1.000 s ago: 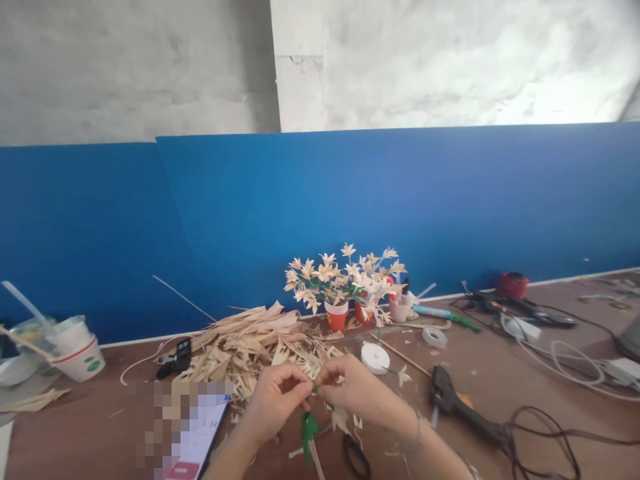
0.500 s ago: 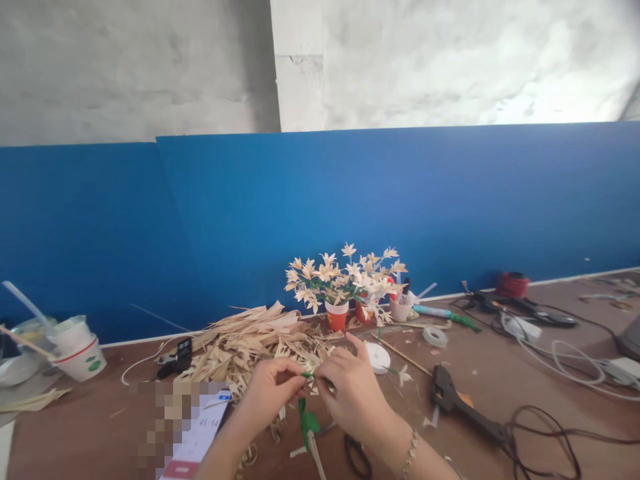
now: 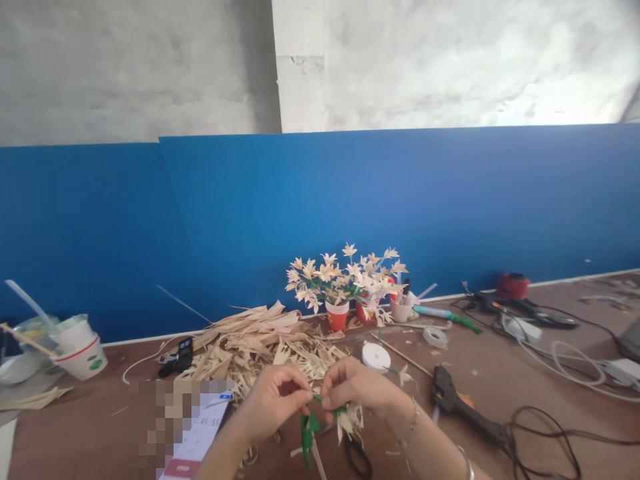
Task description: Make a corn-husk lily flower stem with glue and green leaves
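Note:
My left hand (image 3: 280, 400) pinches one end of a thin green strip (image 3: 317, 397) between thumb and fingertips. Close beside it, my right hand (image 3: 353, 387) is closed on the other side of the same strip, with a pale flower (image 3: 350, 421) showing just below its fingers. Under the hands, green tape (image 3: 307, 437) hangs or lies by a pale stem. Behind them spreads a heap of dried husk strips (image 3: 260, 340). A red cup (image 3: 337, 317) of pale flowers stands at the back.
A glue gun (image 3: 465, 407) with black cable lies to the right. Near the middle are a white disc (image 3: 376, 358) and a tape roll (image 3: 435, 337). A phone (image 3: 200, 433) lies at left, paper cups (image 3: 83, 357) further left. A blue partition (image 3: 400, 200) stands behind.
My right hand has turned and lowered, its raised finger now folded in, and a pale flower has come into view beneath it. My left hand has shifted slightly down.

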`<action>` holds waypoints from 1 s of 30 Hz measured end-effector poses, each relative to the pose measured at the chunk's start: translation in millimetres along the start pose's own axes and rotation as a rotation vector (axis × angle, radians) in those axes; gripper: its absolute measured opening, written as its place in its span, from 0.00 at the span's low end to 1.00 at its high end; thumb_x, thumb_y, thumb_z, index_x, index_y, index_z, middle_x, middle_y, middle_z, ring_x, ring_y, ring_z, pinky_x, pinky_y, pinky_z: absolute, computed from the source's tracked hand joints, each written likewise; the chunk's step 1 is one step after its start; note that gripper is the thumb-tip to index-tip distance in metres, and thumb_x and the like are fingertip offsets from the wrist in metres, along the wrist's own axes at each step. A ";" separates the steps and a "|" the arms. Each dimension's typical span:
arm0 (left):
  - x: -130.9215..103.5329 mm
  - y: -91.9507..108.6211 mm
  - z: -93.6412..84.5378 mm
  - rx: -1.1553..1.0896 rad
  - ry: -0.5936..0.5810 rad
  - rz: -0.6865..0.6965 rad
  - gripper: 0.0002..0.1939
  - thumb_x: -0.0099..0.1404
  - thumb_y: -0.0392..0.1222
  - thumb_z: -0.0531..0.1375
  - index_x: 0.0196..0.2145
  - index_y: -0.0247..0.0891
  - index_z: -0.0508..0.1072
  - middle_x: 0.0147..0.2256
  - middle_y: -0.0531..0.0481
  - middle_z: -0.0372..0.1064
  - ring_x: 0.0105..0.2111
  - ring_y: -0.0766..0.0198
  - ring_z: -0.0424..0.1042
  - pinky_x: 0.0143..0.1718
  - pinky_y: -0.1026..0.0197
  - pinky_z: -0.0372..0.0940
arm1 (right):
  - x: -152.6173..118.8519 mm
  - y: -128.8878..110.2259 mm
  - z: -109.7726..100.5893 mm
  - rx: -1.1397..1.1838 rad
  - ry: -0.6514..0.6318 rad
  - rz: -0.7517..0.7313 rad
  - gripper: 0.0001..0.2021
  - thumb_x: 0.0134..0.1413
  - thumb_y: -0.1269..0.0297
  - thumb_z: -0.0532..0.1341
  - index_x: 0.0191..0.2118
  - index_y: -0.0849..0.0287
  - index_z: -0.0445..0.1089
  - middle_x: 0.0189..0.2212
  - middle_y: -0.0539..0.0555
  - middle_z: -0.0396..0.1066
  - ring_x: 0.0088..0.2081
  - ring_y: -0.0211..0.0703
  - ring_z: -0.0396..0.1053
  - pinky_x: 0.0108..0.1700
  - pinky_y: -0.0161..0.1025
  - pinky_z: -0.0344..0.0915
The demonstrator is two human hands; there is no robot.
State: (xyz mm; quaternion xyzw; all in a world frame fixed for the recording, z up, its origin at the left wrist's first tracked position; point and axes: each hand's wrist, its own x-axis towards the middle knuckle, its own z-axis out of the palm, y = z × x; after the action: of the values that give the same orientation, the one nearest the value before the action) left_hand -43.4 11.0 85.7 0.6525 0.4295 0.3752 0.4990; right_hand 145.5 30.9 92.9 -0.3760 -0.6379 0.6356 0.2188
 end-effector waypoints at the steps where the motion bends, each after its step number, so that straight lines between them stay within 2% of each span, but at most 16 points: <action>1: 0.2 -0.1 1.1 0.000 0.012 -0.005 0.06 0.52 0.40 0.62 0.23 0.34 0.72 0.20 0.53 0.68 0.21 0.65 0.71 0.24 0.66 0.63 | -0.8 -0.9 0.8 -0.040 0.023 -0.007 0.04 0.36 0.68 0.61 0.20 0.62 0.70 0.17 0.48 0.69 0.20 0.33 0.62 0.25 0.31 0.56; 3: 2.0 -2.2 2.7 -0.011 0.060 -0.018 0.07 0.51 0.40 0.62 0.23 0.34 0.71 0.20 0.54 0.67 0.20 0.66 0.70 0.23 0.66 0.62 | -2.9 -2.1 6.3 -0.242 0.183 -0.088 0.03 0.37 0.69 0.60 0.24 0.61 0.71 0.21 0.49 0.71 0.25 0.37 0.65 0.31 0.34 0.60; 5: 4.7 -5.5 3.5 -0.030 0.105 -0.034 0.07 0.51 0.41 0.62 0.23 0.34 0.70 0.19 0.54 0.67 0.19 0.66 0.69 0.22 0.66 0.62 | -4.5 -1.5 14.7 -0.521 0.408 -0.242 0.06 0.38 0.71 0.60 0.27 0.58 0.70 0.25 0.49 0.72 0.30 0.39 0.67 0.42 0.40 0.60; 8: 8.2 -9.1 3.7 -0.058 0.141 -0.056 0.09 0.50 0.43 0.63 0.23 0.35 0.69 0.18 0.54 0.67 0.18 0.66 0.69 0.21 0.65 0.63 | -3.9 2.7 25.6 -0.839 0.604 -0.438 0.08 0.39 0.76 0.59 0.28 0.56 0.68 0.25 0.47 0.70 0.32 0.39 0.66 0.55 0.49 0.46; 11: 10.1 -9.8 3.0 -0.076 0.152 -0.084 0.10 0.48 0.44 0.63 0.24 0.35 0.69 0.17 0.54 0.67 0.19 0.65 0.69 0.22 0.64 0.63 | 0.0 8.1 29.1 -1.015 0.671 -0.543 0.06 0.44 0.75 0.58 0.26 0.56 0.66 0.23 0.47 0.69 0.32 0.39 0.65 0.58 0.51 0.39; 17: 11.5 -7.7 -0.5 -0.061 0.172 -0.122 0.10 0.45 0.40 0.64 0.28 0.33 0.73 0.19 0.52 0.71 0.21 0.63 0.70 0.25 0.62 0.64 | 3.9 11.8 25.3 -1.144 0.736 -0.621 0.06 0.46 0.74 0.58 0.24 0.56 0.65 0.21 0.47 0.66 0.30 0.38 0.63 0.59 0.51 0.37; 21: 10.8 -5.7 -1.1 -0.025 0.189 -0.164 0.08 0.48 0.41 0.63 0.25 0.33 0.72 0.13 0.55 0.66 0.14 0.68 0.64 0.17 0.66 0.59 | 4.4 13.1 25.0 -1.144 0.776 -0.635 0.07 0.46 0.74 0.58 0.23 0.56 0.65 0.20 0.47 0.66 0.29 0.38 0.63 0.58 0.51 0.38; 25: 9.3 -6.8 2.3 -0.116 0.184 -0.253 0.11 0.49 0.46 0.63 0.25 0.34 0.70 0.15 0.55 0.68 0.12 0.69 0.63 0.12 0.69 0.52 | 7.9 16.8 25.0 -1.128 0.846 -0.695 0.07 0.47 0.74 0.58 0.23 0.57 0.65 0.20 0.46 0.66 0.29 0.38 0.62 0.59 0.53 0.37; 30: 9.3 -6.8 7.9 -0.390 0.194 -0.247 0.14 0.44 0.45 0.67 0.25 0.34 0.69 0.23 0.52 0.72 0.25 0.65 0.73 0.27 0.66 0.65 | 8.8 17.2 23.7 -1.092 0.886 -0.755 0.07 0.48 0.74 0.57 0.24 0.56 0.66 0.20 0.45 0.67 0.29 0.37 0.63 0.59 0.55 0.35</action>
State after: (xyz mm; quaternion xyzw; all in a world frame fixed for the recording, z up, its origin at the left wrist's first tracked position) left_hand -34.1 17.9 77.9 0.4471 0.4714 0.4482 0.6141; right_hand 125.5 20.7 72.1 -0.4063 -0.7969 -0.0922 0.4374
